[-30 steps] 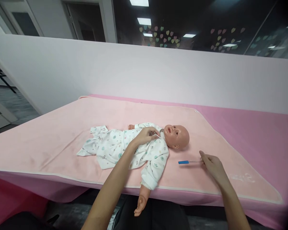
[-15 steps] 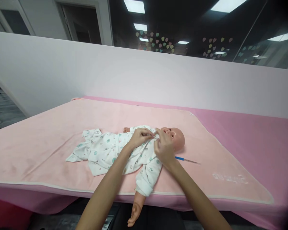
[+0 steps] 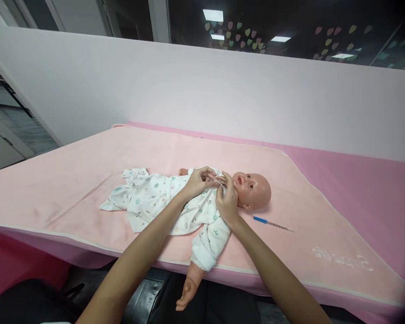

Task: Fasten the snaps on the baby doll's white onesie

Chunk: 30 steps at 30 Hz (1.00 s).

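Pink plush blanket (image 3: 87, 180) covers the bench, soft matte nap, pale stitched edge along the front; a deeper pink sheet (image 3: 364, 180) shows under it at right of frame. Doll (image 3: 253, 190) lies on its back at frame centre, head to the right: smooth hard plastic, bald round head, mouth open. It wears a white cotton romper (image 3: 155, 202) with small teal and grey prints, wrinkled, legs of the garment flat and limp toward the left. One bare plastic arm (image 3: 187, 292) hangs off the front edge of the bench, lower centre, out of a ribbed cuff.

Left hand (image 3: 197, 180) sits on the doll's chest, fingers curled, grip pinched together on the romper's collar fabric by the neck. Right hand (image 3: 227, 202) is just beside it, touching the doll's chin and neck area, thumb and forefinger closed on the same collar edge; a thin white strip of fabric runs between the two hands. Both forearms come up from the bottom of the frame.

Thin stick (image 3: 272, 223) with a blue end and clear slim shaft lies flat on the blanket, right of the doll's head, apart from both hands. White wall (image 3: 222, 99) behind, dark glass with heart stickers (image 3: 246, 38) along the top.
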Motion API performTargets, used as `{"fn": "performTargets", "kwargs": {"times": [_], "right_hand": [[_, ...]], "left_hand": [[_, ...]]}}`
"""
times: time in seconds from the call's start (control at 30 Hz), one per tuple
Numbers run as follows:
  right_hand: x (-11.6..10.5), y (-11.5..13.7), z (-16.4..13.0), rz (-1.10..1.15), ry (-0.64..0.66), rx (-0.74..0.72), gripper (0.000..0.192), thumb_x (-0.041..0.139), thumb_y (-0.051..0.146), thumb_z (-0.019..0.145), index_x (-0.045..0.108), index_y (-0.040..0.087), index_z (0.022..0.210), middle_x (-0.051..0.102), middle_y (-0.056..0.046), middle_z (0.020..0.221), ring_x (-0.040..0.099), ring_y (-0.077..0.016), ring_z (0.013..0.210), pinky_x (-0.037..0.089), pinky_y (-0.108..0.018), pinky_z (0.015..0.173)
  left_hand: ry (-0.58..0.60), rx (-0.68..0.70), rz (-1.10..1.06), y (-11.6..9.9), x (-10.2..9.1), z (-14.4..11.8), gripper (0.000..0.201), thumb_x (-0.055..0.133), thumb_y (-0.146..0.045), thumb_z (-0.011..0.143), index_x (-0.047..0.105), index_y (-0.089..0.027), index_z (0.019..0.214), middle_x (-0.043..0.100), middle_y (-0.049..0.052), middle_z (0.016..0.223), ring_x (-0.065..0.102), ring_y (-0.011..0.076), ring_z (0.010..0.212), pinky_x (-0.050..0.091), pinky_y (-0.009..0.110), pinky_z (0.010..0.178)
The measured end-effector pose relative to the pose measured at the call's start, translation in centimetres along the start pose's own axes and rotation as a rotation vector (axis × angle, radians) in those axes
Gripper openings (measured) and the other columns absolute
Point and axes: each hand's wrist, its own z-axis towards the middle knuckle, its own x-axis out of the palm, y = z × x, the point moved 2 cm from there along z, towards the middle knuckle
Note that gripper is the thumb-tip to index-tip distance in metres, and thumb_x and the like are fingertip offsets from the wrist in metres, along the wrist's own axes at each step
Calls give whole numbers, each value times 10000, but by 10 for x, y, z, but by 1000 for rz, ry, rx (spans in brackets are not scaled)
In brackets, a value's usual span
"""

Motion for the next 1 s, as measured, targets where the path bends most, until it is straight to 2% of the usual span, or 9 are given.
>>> {"fn": "performTargets", "kwargs": {"times": [0.23, 0.47, 0.6, 0.73, 0.83, 1.0], "right_hand": [[-1, -1, -1, -33, -29, 2, 368, 350, 143, 865, 408, 204, 1223, 565, -85, 1048, 553, -163, 970, 474, -349, 850], [0, -3, -1, -109, -36, 9, 312, 345, 184, 887, 419, 193, 1190, 555, -90, 1072, 537, -169, 960, 449, -355, 846], [0, 0, 0, -135, -47, -15, 204, 346, 179, 883, 477, 187, 1039, 557, -68, 971, 518, -166, 905, 437, -340, 821], [-2, 4, 1, -130, -78, -38, 144, 330, 154, 873, 466, 200, 878, 516, -42, 852, 490, -166, 838, 427, -335, 790], [-3, 4, 0, -127, -103, -42, 164, 308, 121, 857, 449, 203, 881, 500, -48, 867, 480, -172, 857, 416, -346, 813], [-4, 5, -2, -112, -142, -30, 189, 301, 106, 843, 452, 200, 909, 482, -55, 893, 464, -175, 878, 411, -361, 834]], "left_hand": [[-11, -14, -23, 1, -1, 0, 316, 748, -250, 574, 563, -126, 798, 640, 22, 703, 499, 64, 544, 339, 192, 544], [-5, -23, -51, -1, 1, 0, 321, 749, -302, 573, 572, -126, 776, 615, 6, 652, 541, 88, 583, 379, 206, 583], [14, 11, -15, -5, 2, -1, 301, 734, -305, 593, 595, -118, 783, 598, 10, 688, 528, 82, 600, 383, 204, 588], [142, -49, -40, -9, 0, -4, 298, 706, -300, 629, 613, -119, 847, 570, -2, 687, 510, 75, 608, 369, 193, 570], [281, -163, -51, -11, -6, -9, 273, 702, -296, 637, 623, -123, 832, 558, -9, 653, 496, 68, 588, 339, 179, 530], [411, -306, -69, -20, -23, -18, 249, 718, -273, 629, 635, -121, 809, 571, 2, 648, 493, 65, 573, 325, 167, 489]]}}
